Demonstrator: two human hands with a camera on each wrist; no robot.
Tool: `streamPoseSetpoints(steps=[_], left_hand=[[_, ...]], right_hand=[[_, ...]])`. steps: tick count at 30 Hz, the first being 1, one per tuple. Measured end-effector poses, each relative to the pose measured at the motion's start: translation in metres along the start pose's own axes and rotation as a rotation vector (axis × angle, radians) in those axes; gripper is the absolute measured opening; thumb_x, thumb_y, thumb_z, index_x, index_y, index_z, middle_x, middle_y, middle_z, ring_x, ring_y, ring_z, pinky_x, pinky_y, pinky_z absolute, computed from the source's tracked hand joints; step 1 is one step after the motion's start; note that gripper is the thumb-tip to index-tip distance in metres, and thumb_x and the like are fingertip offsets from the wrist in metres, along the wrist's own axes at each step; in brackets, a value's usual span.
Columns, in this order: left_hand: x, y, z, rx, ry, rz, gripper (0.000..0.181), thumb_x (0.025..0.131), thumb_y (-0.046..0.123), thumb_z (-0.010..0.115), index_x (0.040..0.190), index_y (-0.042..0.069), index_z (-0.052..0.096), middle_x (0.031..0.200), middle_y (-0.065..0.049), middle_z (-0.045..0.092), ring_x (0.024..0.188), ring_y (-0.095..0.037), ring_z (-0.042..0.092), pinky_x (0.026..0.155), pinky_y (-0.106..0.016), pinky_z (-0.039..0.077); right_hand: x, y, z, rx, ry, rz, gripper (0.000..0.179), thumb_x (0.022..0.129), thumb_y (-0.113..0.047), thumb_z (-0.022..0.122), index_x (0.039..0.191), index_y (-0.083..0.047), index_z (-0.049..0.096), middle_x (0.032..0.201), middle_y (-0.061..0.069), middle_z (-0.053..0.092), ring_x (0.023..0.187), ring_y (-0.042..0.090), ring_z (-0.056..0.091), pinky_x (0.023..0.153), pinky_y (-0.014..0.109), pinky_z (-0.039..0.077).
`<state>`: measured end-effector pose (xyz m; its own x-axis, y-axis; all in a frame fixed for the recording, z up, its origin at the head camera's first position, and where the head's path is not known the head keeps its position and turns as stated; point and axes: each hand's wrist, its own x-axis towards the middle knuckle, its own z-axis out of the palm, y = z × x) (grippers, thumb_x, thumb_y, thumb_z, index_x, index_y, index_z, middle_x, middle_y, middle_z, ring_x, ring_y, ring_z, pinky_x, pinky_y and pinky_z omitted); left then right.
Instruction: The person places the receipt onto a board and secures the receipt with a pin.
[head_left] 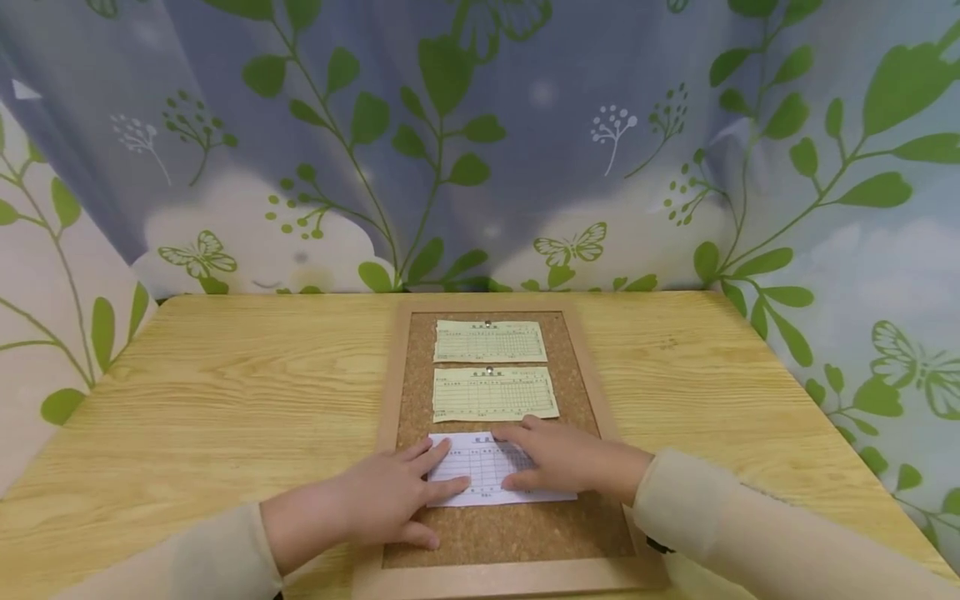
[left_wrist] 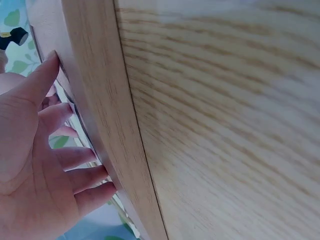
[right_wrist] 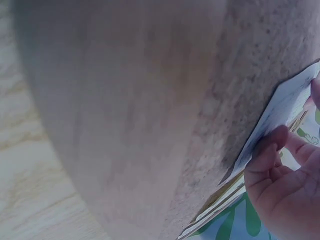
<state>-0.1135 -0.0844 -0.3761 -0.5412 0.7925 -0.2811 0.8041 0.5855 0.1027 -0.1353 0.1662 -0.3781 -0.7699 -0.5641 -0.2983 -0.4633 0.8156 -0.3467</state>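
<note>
A white printed form slip [head_left: 486, 477] lies on the cork of a wood-framed corkboard [head_left: 510, 533], below two pinned slips. My left hand [head_left: 382, 497] has its fingers spread, index and middle fingertips resting on the slip's left part and the thumb over the cork. From the right, my right hand [head_left: 558, 454] reaches across the slip, fingertips and thumb touching its face and covering part of its print. In the right wrist view the white slip [right_wrist: 280, 112] lies under bent fingers. The left wrist view shows my left hand [left_wrist: 45, 155] beyond the frame's edge [left_wrist: 100, 90].
Two yellowish form slips, the upper one [head_left: 491, 343] and the lower one [head_left: 495, 396], are each fixed by a small pin at the top. The board lies on a wood-grain table [head_left: 262, 400]. Behind stands a leaf-patterned curtain [head_left: 525, 167].
</note>
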Motion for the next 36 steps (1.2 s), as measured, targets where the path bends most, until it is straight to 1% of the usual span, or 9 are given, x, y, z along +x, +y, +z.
streamPoseSetpoints(steps=[6,8,11,15,19,23,27,32,36], left_hand=[[-0.001,0.000,-0.002,0.005,0.020,0.013,0.066,0.085,0.060,0.051,0.143,0.030,0.039,0.148,-0.018,0.028,0.132,-0.039,0.030,0.099,-0.045,0.038],[-0.002,0.000,-0.003,0.004,0.020,0.011,0.066,0.085,0.060,0.052,0.143,0.030,0.039,0.148,-0.018,0.028,0.132,-0.039,0.030,0.098,-0.045,0.038],[-0.002,0.001,-0.003,0.004,0.008,0.006,0.066,0.085,0.060,0.051,0.143,0.030,0.039,0.148,-0.018,0.028,0.132,-0.039,0.030,0.099,-0.045,0.037],[-0.001,0.001,-0.002,-0.014,0.001,0.003,0.066,0.085,0.059,0.052,0.144,0.031,0.038,0.149,-0.018,0.027,0.133,-0.038,0.029,0.100,-0.046,0.036],[0.000,0.000,-0.001,-0.024,0.012,0.000,0.067,0.085,0.059,0.052,0.144,0.030,0.038,0.149,-0.017,0.026,0.133,-0.038,0.028,0.100,-0.046,0.037],[0.000,-0.001,0.001,-0.025,0.022,0.002,0.066,0.085,0.059,0.052,0.144,0.031,0.038,0.149,-0.017,0.026,0.134,-0.037,0.028,0.100,-0.045,0.036],[0.000,-0.002,0.002,-0.032,0.026,0.006,0.066,0.086,0.059,0.051,0.144,0.031,0.038,0.150,-0.017,0.026,0.134,-0.037,0.027,0.101,-0.046,0.035],[-0.001,-0.002,0.001,-0.053,0.018,0.004,0.067,0.086,0.060,0.050,0.144,0.030,0.037,0.150,-0.017,0.024,0.135,-0.038,0.024,0.101,-0.049,0.033],[-0.001,-0.002,0.000,-0.076,0.011,0.002,0.067,0.085,0.060,0.050,0.144,0.030,0.037,0.151,-0.016,0.023,0.136,-0.038,0.022,0.102,-0.050,0.031]], right_hand=[[0.002,-0.005,0.000,-0.003,0.022,0.035,0.060,0.087,-0.042,0.062,0.138,-0.014,0.047,0.123,0.011,0.054,0.110,0.026,0.055,0.089,0.044,0.045],[0.003,-0.006,0.001,0.005,0.034,0.039,0.059,0.087,-0.042,0.063,0.137,-0.013,0.048,0.120,0.009,0.056,0.105,0.023,0.057,0.087,0.042,0.046],[0.006,-0.007,0.003,0.024,0.057,0.038,0.057,0.086,-0.039,0.065,0.134,-0.011,0.051,0.104,0.004,0.060,0.087,0.015,0.057,0.076,0.035,0.048],[0.009,-0.010,0.006,0.037,0.109,0.029,0.049,0.086,-0.033,0.068,0.126,-0.007,0.058,0.082,-0.004,0.052,0.068,0.009,0.046,0.060,0.027,0.042],[0.010,-0.014,0.005,0.015,0.153,0.015,0.035,0.085,-0.029,0.069,0.113,-0.007,0.066,0.074,-0.004,0.048,0.063,0.010,0.043,0.054,0.026,0.038],[0.010,-0.017,0.003,-0.019,0.158,-0.008,0.017,0.085,-0.028,0.070,0.085,-0.012,0.064,0.069,-0.004,0.046,0.060,0.009,0.040,0.052,0.025,0.036],[0.011,-0.015,0.002,-0.067,0.144,-0.043,0.029,0.085,-0.028,0.070,0.067,-0.016,0.051,0.064,-0.004,0.043,0.057,0.008,0.037,0.051,0.024,0.033],[0.013,-0.015,-0.001,-0.087,0.115,-0.087,0.028,0.085,-0.026,0.069,0.067,-0.015,0.051,0.061,-0.004,0.042,0.056,0.008,0.034,0.052,0.024,0.032],[0.014,-0.016,-0.003,-0.092,0.086,-0.092,0.025,0.086,-0.027,0.069,0.070,-0.015,0.055,0.061,-0.005,0.042,0.055,0.007,0.034,0.052,0.023,0.032]])
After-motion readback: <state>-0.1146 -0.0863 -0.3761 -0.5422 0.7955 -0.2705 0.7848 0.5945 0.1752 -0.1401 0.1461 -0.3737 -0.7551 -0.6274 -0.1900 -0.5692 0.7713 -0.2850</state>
